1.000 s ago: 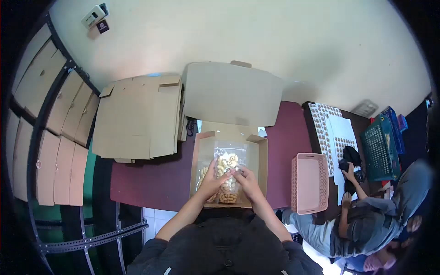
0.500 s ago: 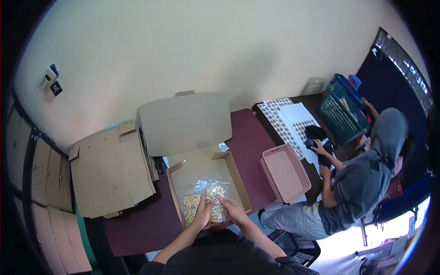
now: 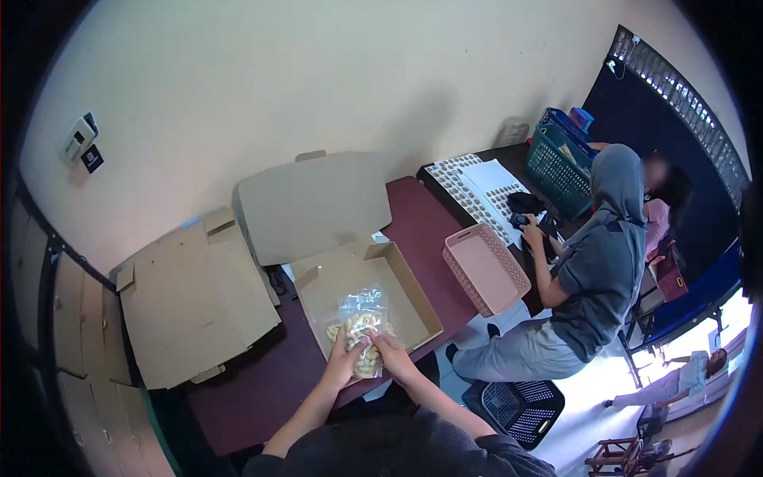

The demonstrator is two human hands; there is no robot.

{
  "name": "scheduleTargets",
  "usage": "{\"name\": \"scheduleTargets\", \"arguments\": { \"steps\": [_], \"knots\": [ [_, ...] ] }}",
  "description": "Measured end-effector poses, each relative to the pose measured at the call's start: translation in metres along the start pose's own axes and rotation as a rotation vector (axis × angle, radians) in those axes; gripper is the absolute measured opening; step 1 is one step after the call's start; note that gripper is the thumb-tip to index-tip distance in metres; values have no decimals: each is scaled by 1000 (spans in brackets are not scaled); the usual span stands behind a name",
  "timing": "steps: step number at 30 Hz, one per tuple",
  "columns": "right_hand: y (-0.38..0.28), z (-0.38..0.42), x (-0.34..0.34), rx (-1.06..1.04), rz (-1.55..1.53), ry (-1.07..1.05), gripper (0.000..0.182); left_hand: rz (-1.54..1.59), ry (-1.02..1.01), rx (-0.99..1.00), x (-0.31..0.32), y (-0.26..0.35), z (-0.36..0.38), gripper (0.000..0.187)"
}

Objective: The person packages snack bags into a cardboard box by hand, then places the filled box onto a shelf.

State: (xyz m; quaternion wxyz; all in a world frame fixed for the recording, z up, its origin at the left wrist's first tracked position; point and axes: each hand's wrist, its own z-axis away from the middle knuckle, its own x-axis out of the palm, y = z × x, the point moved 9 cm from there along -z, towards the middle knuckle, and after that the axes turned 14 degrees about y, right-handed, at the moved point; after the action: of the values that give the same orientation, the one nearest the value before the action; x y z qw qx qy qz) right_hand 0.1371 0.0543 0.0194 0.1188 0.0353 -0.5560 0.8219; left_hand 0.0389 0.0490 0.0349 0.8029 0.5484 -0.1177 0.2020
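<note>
My left hand (image 3: 342,362) and my right hand (image 3: 394,356) grip a clear zip bag (image 3: 364,304) of pale, curved snack pieces from both sides, thumbs on its front. The bag is held upright over the near side of an open cardboard box (image 3: 419,299). Behind it, partly hidden, another bag of the same pieces (image 3: 333,331) lies inside the box. The box's lid (image 3: 314,208) is folded back towards the wall.
Flattened cardboard boxes (image 3: 199,306) are stacked on the left of the maroon table (image 3: 413,215). On the right are a pink basket (image 3: 486,272), sticker sheets (image 3: 455,179) and a green crate (image 3: 560,171). A co-worker (image 3: 600,270) stands there handling a dark object; a black basket (image 3: 520,412) is on the floor.
The bag in my hands has come up and stands more upright. The view has shifted, showing more people at right. The co-worker has turned and brought both hands to the dark object.
</note>
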Motion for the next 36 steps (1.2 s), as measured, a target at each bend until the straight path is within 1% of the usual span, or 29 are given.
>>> {"name": "scheduleTargets", "arguments": {
  "steps": [2,3,4,6,7,8,10,11,12,13,14,16,17,18,19,20,22,24,25,26,27,28,29,30,31,32,34,35,36],
  "knots": [
    [0,-2,12,-24,148,-53,35,0,15,77,-11,12,-2,55],
    [-11,2,19,-113,122,-61,34,-47,22,119,-14,16,-1,49],
    [-16,4,22,-113,121,-66,34,-48,26,122,-16,18,0,49],
    [-27,9,17,-139,344,-14,35,18,-14,36,-10,10,1,48],
    [-36,13,14,-122,377,-5,38,23,-8,-25,-10,0,-3,47],
    [-29,9,-1,-125,392,82,37,29,29,-9,-12,-4,-1,47],
    [-4,-19,1,-91,61,-18,38,73,106,-191,-3,-13,-3,50],
    [-4,-28,11,-86,78,-58,38,95,139,-172,-12,-15,-12,50],
    [-1,-27,12,-151,201,-4,37,144,126,-80,-21,-21,-17,51],
    [-11,-18,17,-222,322,51,37,187,108,14,-21,-8,-12,52],
    [-18,-12,25,-163,410,4,36,150,180,-10,-30,-3,-5,50],
    [-52,10,58,-359,375,-131,33,46,240,308,-44,14,-9,48],
    [-27,-4,55,-317,352,-176,32,54,261,319,-49,11,-11,48],
    [-24,-5,57,-308,356,-198,32,45,289,231,-51,7,-7,46],
    [-15,-5,57,-218,268,-229,31,33,314,136,-53,-1,-3,45],
    [-11,-6,57,-130,181,-254,30,34,328,135,-54,-3,-2,45],
    [-10,-11,49,-114,183,-240,30,62,340,172,-48,-7,-4,44],
    [9,-22,31,4,136,-237,33,85,335,230,-44,-17,-14,44],
    [24,-33,16,73,311,-232,35,138,328,145,-36,-15,-13,44],
    [32,-44,8,84,311,-240,35,188,326,59,-30,-19,-10,44],
    [23,-54,10,49,281,-269,35,159,322,16,-30,-22,-17,51],
    [17,-58,10,17,243,-297,35,153,337,18,-26,-25,-18,51],
    [12,-70,-4,13,324,-204,31,19,338,-7,-21,-31,-21,55],
    [0,-73,-7,31,316,-207,31,-109,338,-41,-14,-33,-19,59],
    [-25,-81,-12,-68,228,-185,29,-266,249,184,2,-19,-23,63],
    [-49,-89,-19,-168,147,-165,28,-258,263,177,9,-25,-26,63],
    [-66,-99,-30,-145,178,-192,25,-380,272,328,33,-17,-28,63],
    [-70,-100,-35,-134,203,-214,23,-229,257,380,41,-11,-32,50],
    [-75,-98,-39,-116,226,-229,23,-210,281,366,42,-14,-36,50]
  ]
}}
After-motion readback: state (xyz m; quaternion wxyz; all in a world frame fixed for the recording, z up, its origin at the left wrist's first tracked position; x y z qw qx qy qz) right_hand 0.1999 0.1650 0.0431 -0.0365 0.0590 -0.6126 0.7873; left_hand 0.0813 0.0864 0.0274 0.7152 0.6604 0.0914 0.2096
